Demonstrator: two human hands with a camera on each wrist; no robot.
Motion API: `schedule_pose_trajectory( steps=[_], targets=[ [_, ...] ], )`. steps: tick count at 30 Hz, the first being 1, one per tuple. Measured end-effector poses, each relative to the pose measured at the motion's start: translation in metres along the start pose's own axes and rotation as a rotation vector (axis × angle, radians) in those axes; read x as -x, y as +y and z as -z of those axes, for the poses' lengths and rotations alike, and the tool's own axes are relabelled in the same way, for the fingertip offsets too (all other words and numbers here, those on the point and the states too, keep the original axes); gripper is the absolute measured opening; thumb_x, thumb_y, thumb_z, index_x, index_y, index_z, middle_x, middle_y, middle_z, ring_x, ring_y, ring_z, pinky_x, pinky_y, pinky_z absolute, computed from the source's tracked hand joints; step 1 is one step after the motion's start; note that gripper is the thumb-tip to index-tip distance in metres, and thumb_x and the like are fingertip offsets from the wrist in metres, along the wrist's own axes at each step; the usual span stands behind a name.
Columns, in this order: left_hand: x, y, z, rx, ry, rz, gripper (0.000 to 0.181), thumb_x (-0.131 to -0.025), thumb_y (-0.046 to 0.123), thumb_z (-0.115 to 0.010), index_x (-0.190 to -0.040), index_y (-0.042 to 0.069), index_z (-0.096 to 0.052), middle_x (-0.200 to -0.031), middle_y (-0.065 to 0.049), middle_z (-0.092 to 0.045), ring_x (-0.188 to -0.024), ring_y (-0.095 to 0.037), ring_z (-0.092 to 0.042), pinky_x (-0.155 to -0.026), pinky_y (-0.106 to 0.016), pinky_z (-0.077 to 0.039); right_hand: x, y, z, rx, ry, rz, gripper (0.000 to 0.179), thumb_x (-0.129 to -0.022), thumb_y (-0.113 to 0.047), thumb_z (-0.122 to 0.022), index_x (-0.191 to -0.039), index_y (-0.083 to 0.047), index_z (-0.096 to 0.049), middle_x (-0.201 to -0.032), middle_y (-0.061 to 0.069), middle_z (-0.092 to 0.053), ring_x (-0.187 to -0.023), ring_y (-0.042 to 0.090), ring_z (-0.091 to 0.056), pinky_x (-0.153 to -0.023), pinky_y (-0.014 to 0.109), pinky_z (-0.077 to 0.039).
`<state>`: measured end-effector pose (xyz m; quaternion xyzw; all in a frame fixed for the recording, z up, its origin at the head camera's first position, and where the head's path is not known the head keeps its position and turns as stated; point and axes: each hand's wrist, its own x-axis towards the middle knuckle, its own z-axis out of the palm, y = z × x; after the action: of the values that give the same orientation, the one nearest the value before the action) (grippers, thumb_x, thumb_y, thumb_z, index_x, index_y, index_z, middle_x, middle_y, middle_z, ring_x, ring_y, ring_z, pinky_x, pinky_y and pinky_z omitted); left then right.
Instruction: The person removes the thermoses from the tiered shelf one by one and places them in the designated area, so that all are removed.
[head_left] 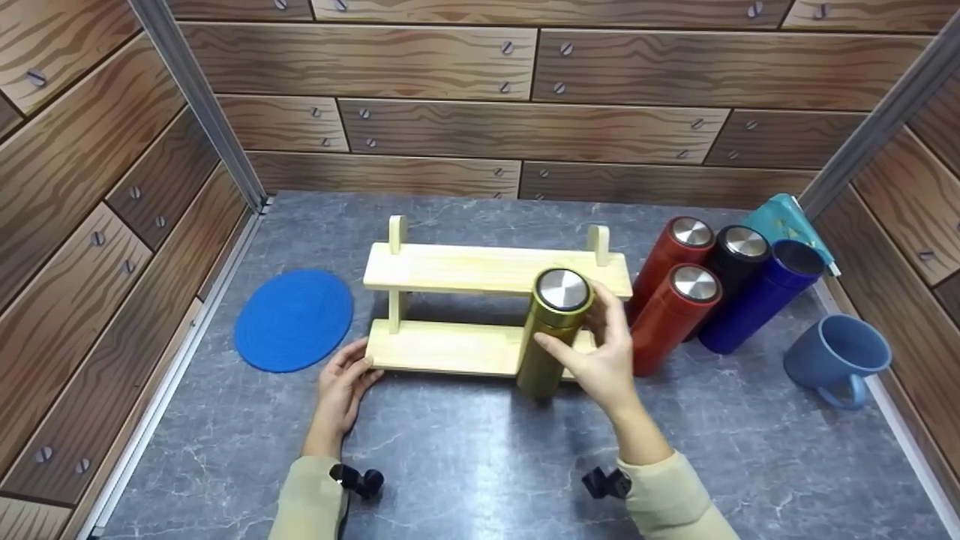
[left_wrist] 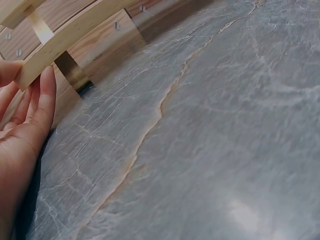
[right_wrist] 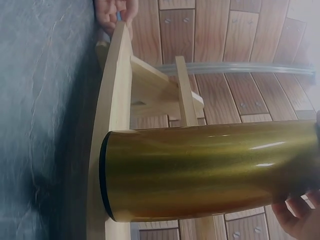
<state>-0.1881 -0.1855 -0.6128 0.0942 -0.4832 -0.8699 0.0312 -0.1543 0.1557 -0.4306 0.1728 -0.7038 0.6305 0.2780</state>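
Observation:
A two-tier pale wooden shelf (head_left: pixel 480 268) stands mid-table. My right hand (head_left: pixel 609 369) grips a gold thermos bottle (head_left: pixel 543 360) near its silver-topped cap, thumb in front and fingers behind. The bottle is nearly upright, in front of the shelf's right half. In the right wrist view the bottle's dark base rim overlaps the lower board (right_wrist: pixel 114 95); whether they touch, I cannot tell. At the shelf's lower left corner, my left hand (head_left: pixel 342 390) pinches the board end between thumb and fingers, as the left wrist view also shows.
Right of the shelf stand two red bottles (head_left: pixel 667 322), a black bottle (head_left: pixel 739 262) and a blue bottle (head_left: pixel 757 300). Behind them leans a teal packet (head_left: pixel 787 217). A blue mug (head_left: pixel 832 356) is at far right, a round blue mat (head_left: pixel 294 321) at left. Wood-patterned walls enclose the table.

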Motion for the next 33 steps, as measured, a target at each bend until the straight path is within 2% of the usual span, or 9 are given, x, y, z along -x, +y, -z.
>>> schedule_pose_trajectory(
  steps=[7, 11, 16, 21, 27, 33],
  targets=[
    [-0.001, 0.001, -0.002, 0.005, -0.001, -0.005, 0.045, -0.083, -0.004, -0.064, -0.126, -0.005, -0.049, -0.113, -0.014, -0.056, -0.089, -0.022, -0.060, -0.074, -0.033, -0.055, 0.004, 0.022, 0.024, -0.033, 0.055, 0.008, 0.082, -0.056, 0.020, -0.078, -0.128, 0.009, -0.041, -0.115, 0.010, -0.057, -0.093, 0.019, -0.059, -0.084, 0.027, -0.048],
    [-0.001, 0.001, -0.003, -0.002, -0.001, -0.002, 0.047, -0.083, -0.004, -0.063, -0.127, -0.006, -0.048, -0.113, -0.014, -0.056, -0.089, -0.022, -0.060, -0.074, -0.033, -0.054, 0.007, 0.025, 0.034, -0.075, 0.076, 0.024, 0.083, -0.055, 0.023, -0.076, -0.129, 0.009, -0.040, -0.116, 0.012, -0.056, -0.095, 0.021, -0.059, -0.084, 0.027, -0.048],
    [0.000, 0.001, -0.002, 0.009, 0.002, 0.007, 0.047, -0.084, -0.005, -0.062, -0.129, -0.006, -0.047, -0.114, -0.014, -0.055, -0.089, -0.022, -0.060, -0.075, -0.034, -0.054, 0.012, 0.020, 0.041, -0.072, 0.110, 0.002, 0.082, -0.056, 0.025, -0.074, -0.129, 0.011, -0.040, -0.118, 0.010, -0.056, -0.095, 0.020, -0.058, -0.078, 0.024, -0.049],
    [0.000, 0.000, -0.001, 0.007, -0.006, 0.016, 0.050, -0.085, -0.005, -0.061, -0.132, -0.007, -0.043, -0.114, -0.013, -0.054, -0.090, -0.022, -0.059, -0.076, -0.035, -0.054, 0.014, 0.006, 0.047, -0.055, 0.134, 0.042, 0.079, -0.055, 0.027, -0.072, -0.126, 0.015, -0.040, -0.118, 0.014, -0.055, -0.094, 0.021, -0.056, -0.075, 0.023, -0.048],
    [0.001, 0.000, 0.000, 0.007, 0.002, 0.003, 0.048, -0.084, -0.005, -0.062, -0.129, -0.007, -0.046, -0.114, -0.014, -0.055, -0.090, -0.022, -0.059, -0.075, -0.034, -0.054, 0.016, 0.004, 0.060, -0.160, 0.143, 0.058, 0.079, -0.055, 0.032, -0.068, -0.127, 0.014, -0.040, -0.118, 0.019, -0.054, -0.099, 0.025, -0.054, -0.081, 0.025, -0.049],
    [0.000, 0.000, -0.001, -0.003, 0.013, 0.004, 0.045, -0.083, -0.004, -0.063, -0.127, -0.005, -0.049, -0.114, -0.014, -0.055, -0.091, -0.022, -0.059, -0.075, -0.034, -0.054, 0.019, 0.002, 0.073, -0.082, 0.202, 0.077, 0.078, -0.054, 0.031, -0.069, -0.126, 0.014, -0.042, -0.113, 0.015, -0.056, -0.094, 0.022, -0.055, -0.078, 0.023, -0.047]
  ],
)
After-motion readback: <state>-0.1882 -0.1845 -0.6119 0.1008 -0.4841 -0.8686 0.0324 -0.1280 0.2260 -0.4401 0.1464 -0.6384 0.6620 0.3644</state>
